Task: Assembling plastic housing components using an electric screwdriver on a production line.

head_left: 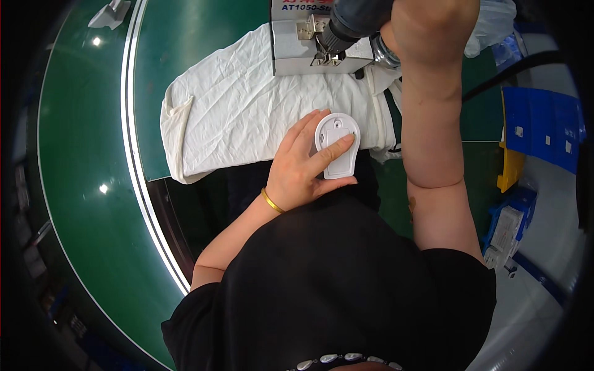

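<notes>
My left hand point(300, 164) grips a small white plastic housing point(336, 166), rounded at the far end and flat at the near end. Its hollow side faces up, with the thumb laid across it. Up at the far edge of the view, my right hand point(433, 28) is closed around a dark electric screwdriver point(356, 23), partly cut off by the frame. The tool's tip points down at the metal front of a grey box-shaped screw feeder point(288, 52). Whether the tip touches a screw there is too small to tell.
A wrinkled white cloth point(229, 111) covers the table in front of the feeder. A green table point(86, 185) with a bright strip lies to the left. Clear plastic bags point(495, 25), a black cable point(520, 67) and blue bins point(541, 123) are at the right.
</notes>
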